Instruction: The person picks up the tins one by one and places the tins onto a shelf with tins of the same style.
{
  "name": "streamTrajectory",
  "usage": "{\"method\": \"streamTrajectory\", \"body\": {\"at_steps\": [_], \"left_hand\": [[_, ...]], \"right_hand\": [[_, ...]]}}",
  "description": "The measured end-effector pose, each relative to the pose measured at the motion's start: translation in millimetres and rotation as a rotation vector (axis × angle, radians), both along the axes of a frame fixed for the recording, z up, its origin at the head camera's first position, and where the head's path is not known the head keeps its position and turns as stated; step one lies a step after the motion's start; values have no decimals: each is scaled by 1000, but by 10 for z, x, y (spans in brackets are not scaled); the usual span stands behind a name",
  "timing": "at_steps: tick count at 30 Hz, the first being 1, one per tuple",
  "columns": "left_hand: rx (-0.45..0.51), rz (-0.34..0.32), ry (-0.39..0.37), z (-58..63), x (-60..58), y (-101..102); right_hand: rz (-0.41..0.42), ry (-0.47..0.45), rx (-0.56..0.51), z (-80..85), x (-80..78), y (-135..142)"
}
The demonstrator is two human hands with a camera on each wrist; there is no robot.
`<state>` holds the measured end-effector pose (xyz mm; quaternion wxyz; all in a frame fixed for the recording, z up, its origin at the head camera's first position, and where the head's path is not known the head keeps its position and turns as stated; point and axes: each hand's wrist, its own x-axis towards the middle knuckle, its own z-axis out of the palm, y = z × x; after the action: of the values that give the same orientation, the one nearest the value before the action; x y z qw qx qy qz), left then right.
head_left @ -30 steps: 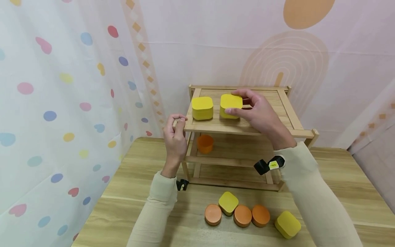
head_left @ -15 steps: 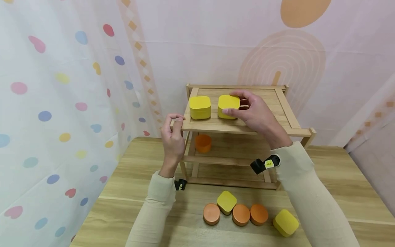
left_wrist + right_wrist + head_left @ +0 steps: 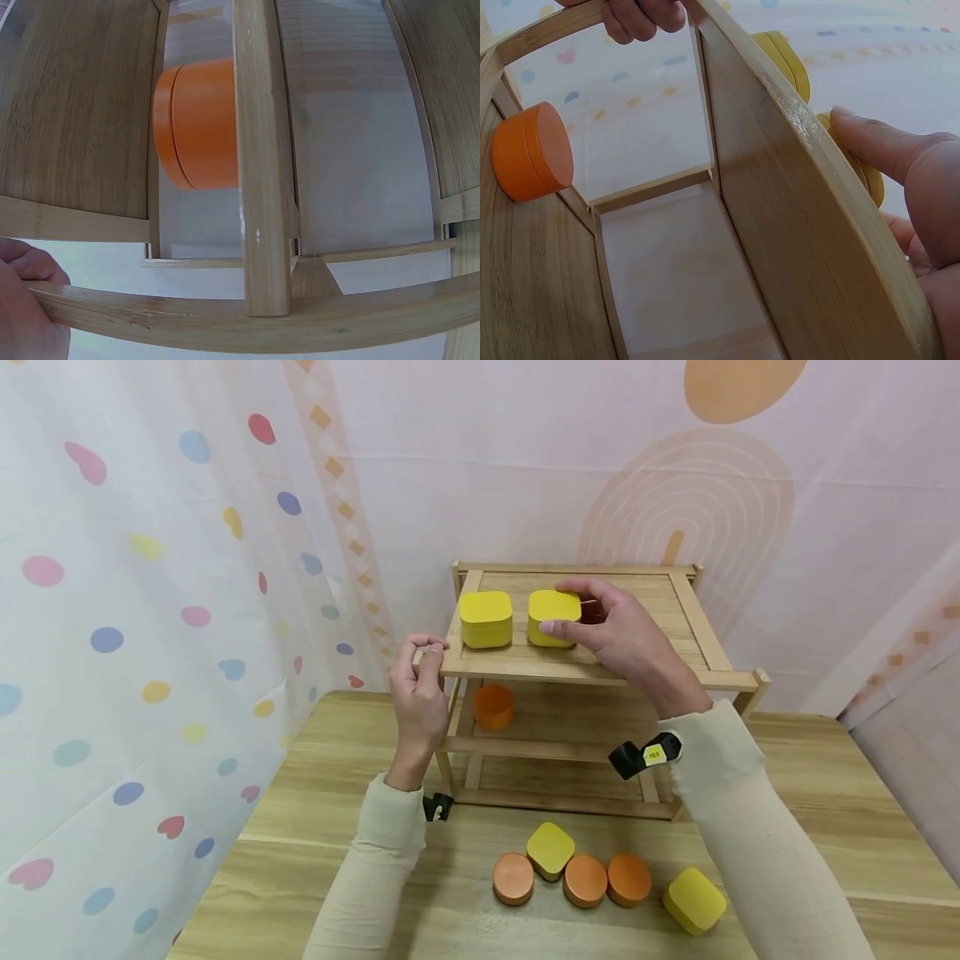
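Note:
My right hand (image 3: 633,635) holds a yellow rounded-square tin (image 3: 553,606) between thumb and fingers on the top shelf of a small wooden rack (image 3: 645,589). Left of it, a small gap away, a matching yellow tin (image 3: 486,620) stands upright. With curled fingers my left hand (image 3: 422,693) grips the rack's front left corner; the left wrist view shows part of this hand (image 3: 30,307) at the wooden bar. In the right wrist view the thumb (image 3: 877,142) lies against the held tin, mostly hidden behind the top board.
A round orange tin (image 3: 493,707) stands at the left of the middle shelf. On the wooden table (image 3: 300,860) before the rack are several tins, among them a yellow tin (image 3: 551,850), an orange tin (image 3: 585,881) and another yellow tin (image 3: 694,900). Patterned curtains hang behind.
The head view has shifted slightly. Both hands stay in place, the right one on the yellow tin and the left one on the rack's corner.

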<state>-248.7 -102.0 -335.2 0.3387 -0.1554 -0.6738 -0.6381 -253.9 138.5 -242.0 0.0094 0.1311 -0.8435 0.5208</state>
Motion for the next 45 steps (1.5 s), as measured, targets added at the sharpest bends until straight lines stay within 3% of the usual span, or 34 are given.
{"method": "streamTrajectory", "body": {"at_steps": [30,39,45], "left_hand": [[-2,0,-4,-17,-22,-3],[3,20,1,-30,-22,-14],[-4,15,2,-20,-36,5]], "right_hand": [[22,-2,0,-6,20,8],[-4,57,-51,-10,56,30],[-54,155,-122,-36,98,46]]}}
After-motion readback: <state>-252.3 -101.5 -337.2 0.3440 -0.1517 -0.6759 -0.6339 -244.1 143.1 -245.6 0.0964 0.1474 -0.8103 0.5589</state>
